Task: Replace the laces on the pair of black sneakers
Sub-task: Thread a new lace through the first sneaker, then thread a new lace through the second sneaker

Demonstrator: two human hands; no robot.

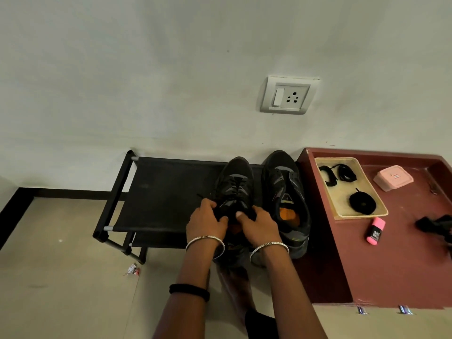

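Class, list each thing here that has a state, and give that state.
Held sneaker, laced.
Other sneaker, no lace visible.
Left hand, grips held sneaker.
Right hand, grips held sneaker.
Spare laces, coiled, in tray.
Pink box, lid shut.
Highlighter, capped, lying flat.

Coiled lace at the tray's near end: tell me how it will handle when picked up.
The coiled lace is thin cord wound flat, so probably floppy and light. Its loose end sticks out, so the coil may unwind if lifted by one strand. Lying flat in the tray, it should not roll.
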